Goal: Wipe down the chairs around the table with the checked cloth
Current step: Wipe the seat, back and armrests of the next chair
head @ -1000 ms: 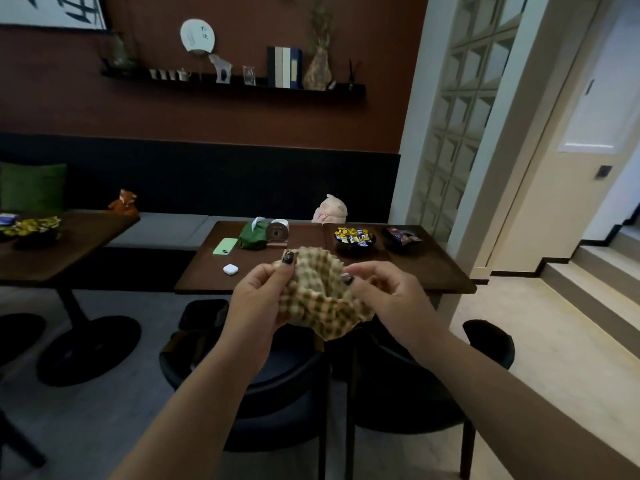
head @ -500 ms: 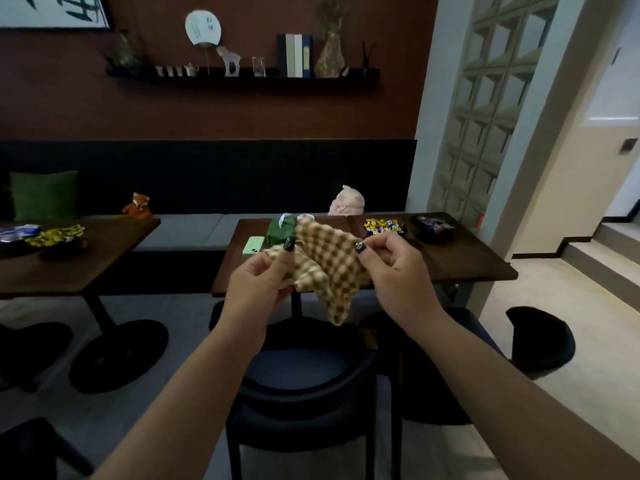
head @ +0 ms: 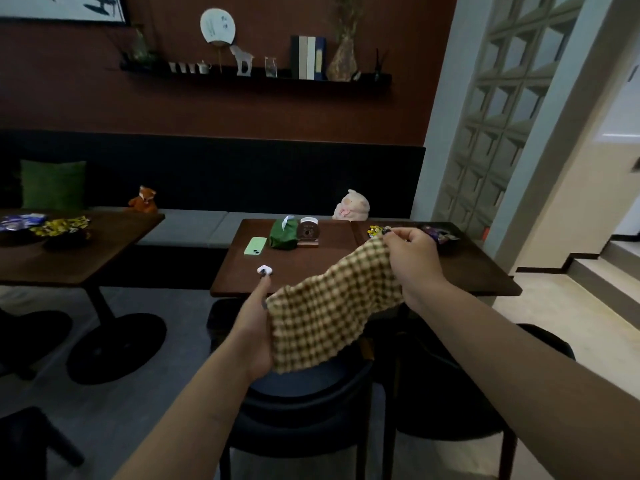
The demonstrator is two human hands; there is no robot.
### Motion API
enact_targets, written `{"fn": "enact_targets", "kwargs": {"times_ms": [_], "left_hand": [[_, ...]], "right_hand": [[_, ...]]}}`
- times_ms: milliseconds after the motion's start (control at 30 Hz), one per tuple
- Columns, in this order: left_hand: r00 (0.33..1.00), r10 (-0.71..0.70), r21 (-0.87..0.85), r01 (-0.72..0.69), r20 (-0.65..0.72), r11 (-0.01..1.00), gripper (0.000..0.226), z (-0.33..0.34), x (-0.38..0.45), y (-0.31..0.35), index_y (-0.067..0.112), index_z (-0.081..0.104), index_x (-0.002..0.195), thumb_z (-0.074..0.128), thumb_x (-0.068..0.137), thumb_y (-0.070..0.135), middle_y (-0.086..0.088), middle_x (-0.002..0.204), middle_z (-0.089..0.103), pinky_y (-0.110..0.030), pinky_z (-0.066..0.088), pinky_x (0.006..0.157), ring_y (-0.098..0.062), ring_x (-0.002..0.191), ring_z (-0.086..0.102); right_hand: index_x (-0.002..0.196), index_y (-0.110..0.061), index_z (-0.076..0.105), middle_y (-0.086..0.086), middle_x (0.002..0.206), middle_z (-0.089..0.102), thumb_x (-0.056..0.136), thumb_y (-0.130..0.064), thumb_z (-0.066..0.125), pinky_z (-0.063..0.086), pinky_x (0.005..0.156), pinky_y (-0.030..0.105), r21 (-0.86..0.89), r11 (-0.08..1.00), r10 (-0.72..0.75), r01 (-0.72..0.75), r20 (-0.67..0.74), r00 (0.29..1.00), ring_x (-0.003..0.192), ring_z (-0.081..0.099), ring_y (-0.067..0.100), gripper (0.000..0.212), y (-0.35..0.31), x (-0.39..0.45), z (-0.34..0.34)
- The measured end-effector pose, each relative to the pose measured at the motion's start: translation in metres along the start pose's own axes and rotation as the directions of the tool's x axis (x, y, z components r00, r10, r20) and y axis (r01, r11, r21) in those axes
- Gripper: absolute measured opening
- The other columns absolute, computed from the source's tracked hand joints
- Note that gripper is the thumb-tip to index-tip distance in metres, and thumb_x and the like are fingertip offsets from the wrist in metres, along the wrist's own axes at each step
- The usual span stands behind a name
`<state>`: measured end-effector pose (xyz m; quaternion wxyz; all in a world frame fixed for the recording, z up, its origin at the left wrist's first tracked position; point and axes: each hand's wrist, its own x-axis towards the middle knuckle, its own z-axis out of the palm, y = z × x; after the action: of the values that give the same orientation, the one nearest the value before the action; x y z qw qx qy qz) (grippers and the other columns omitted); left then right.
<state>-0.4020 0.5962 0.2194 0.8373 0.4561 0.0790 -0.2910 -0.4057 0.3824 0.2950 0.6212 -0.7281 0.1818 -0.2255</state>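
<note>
Dim light fills a lounge with a reddish-brown wall, a dark bench seat along it and a wall shelf carrying a round fan, a small horse figure, books and a vase. Below, a dark wooden desk stands in front of the bench, with two dark chairs drawn up at its near edge: one chair straight below the hands, another chair just to its right.

Held up above the near chair is the checked cloth, brown and cream, stretched on a slant between both hands. The left hand grips the cloth's lower left edge, thumb pointing up and fingers curled behind the fabric. The right hand pinches the upper right corner, higher and farther away, over the desk top.

On the desk lie a green phone, a white earbud case, a green tissue pouch and a small round spool-like object. A pink plush toy sits on the bench behind. A second desk at the left carries bowls of wrapped sweets.
</note>
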Motion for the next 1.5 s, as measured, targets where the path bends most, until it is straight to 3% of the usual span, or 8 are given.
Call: {"fn": "enact_targets", "kwargs": {"times_ms": [167, 333, 467, 633, 1033, 1200, 1300, 1500], "left_hand": [[0.916, 0.367, 0.465, -0.256, -0.164, 0.847, 0.029, 0.014, 0.004, 0.010, 0.026, 0.067, 0.120, 0.060, 0.093, 0.032, -0.002, 0.126, 0.063, -0.050, 0.049, 0.096, -0.025, 0.110, 0.062], [0.853, 0.522, 0.556, -0.424, -0.020, 0.715, 0.018, 0.031, -0.007, 0.032, 0.030, 0.077, 0.098, 0.064, 0.086, 0.034, 0.006, 0.105, 0.073, -0.033, 0.055, 0.078, -0.016, 0.099, 0.066], [0.771, 0.624, 0.683, -0.524, 0.126, 0.509, 0.021, 0.041, -0.009, 0.052, 0.035, 0.072, 0.108, 0.060, 0.093, 0.026, 0.017, 0.100, 0.070, -0.024, 0.055, 0.077, -0.006, 0.095, 0.066], [0.753, 0.624, 0.839, -0.466, 0.209, 0.281, 0.027, 0.055, -0.006, 0.075, 0.023, 0.066, 0.113, 0.069, 0.087, 0.016, 0.012, 0.093, 0.067, -0.010, 0.050, 0.060, 0.004, 0.078, 0.067], [0.700, 0.696, 0.760, -0.537, 0.161, 0.365, 0.008, 0.077, -0.008, 0.124, 0.013, 0.073, 0.086, 0.073, 0.084, 0.021, 0.003, 0.071, 0.073, -0.011, 0.049, 0.050, 0.000, 0.060, 0.067], [0.646, 0.751, 0.815, -0.506, 0.141, 0.282, 0.010, 0.079, 0.001, 0.140, 0.020, 0.071, 0.084, 0.070, 0.087, 0.029, 0.001, 0.088, 0.072, -0.023, 0.053, 0.073, -0.007, 0.083, 0.067], [0.685, 0.720, 0.739, -0.539, 0.107, 0.403, 0.014, 0.082, 0.006, 0.140, 0.016, 0.068, 0.090, 0.063, 0.093, 0.029, -0.003, 0.096, 0.070, -0.030, 0.054, 0.080, -0.017, 0.094, 0.066], [0.732, 0.680, 0.678, -0.517, 0.034, 0.522, 0.022, 0.077, 0.011, 0.112, 0.016, 0.065, 0.094, 0.055, 0.097, 0.035, -0.001, 0.090, 0.068, -0.032, 0.054, 0.070, -0.017, 0.084, 0.065]], "right_hand": [[0.097, -0.024, 0.059, -0.003, 0.106, 0.056, 0.093, -0.020, 0.055, 0.040, 0.060, 0.023, -0.069, 0.998, 0.002, -0.002, 0.001, 1.000, 0.086, 0.051, 0.007, 0.007, 0.010, 0.018, -0.019], [0.096, -0.023, 0.070, 0.003, 0.108, 0.067, 0.087, -0.017, 0.065, 0.052, 0.090, 0.044, -0.013, 0.999, 0.042, -0.040, 0.321, 0.946, 0.104, 0.062, 0.022, 0.012, 0.005, 0.022, -0.050], [0.108, -0.024, 0.067, -0.005, 0.108, 0.062, 0.068, -0.017, 0.084, 0.051, 0.084, 0.030, -0.293, 0.931, -0.074, 0.218, 0.433, 0.898, 0.099, 0.059, 0.011, 0.044, -0.009, 0.026, -0.072], [0.098, -0.019, 0.073, -0.009, 0.091, 0.066, 0.080, -0.015, 0.073, 0.047, 0.073, 0.020, -0.456, 0.739, -0.287, 0.496, 0.453, 0.844, 0.088, 0.059, 0.004, 0.018, -0.031, 0.031, -0.082], [0.081, -0.021, 0.074, -0.006, 0.077, 0.070, 0.073, -0.022, 0.081, 0.051, 0.060, 0.020, -0.450, 0.798, -0.237, 0.400, 0.376, 0.896, 0.073, 0.066, 0.004, 0.011, -0.081, 0.057, -0.095], [0.074, -0.023, 0.070, -0.005, 0.075, 0.068, 0.082, -0.028, 0.071, 0.045, 0.060, 0.022, -0.441, 0.780, -0.335, 0.444, 0.305, 0.891, 0.074, 0.060, 0.005, 0.010, -0.090, 0.064, -0.090], [0.083, -0.019, 0.068, 0.002, 0.095, 0.069, 0.089, -0.025, 0.065, 0.053, 0.081, 0.031, -0.257, 0.924, -0.198, 0.283, 0.311, 0.930, 0.092, 0.063, 0.014, 0.009, -0.089, 0.066, -0.085], [0.085, -0.014, 0.068, 0.007, 0.092, 0.070, 0.088, -0.028, 0.064, 0.057, 0.071, 0.036, -0.285, 0.920, -0.241, 0.269, 0.130, 0.962, 0.087, 0.066, 0.020, 0.014, -0.061, 0.061, -0.064]]}}
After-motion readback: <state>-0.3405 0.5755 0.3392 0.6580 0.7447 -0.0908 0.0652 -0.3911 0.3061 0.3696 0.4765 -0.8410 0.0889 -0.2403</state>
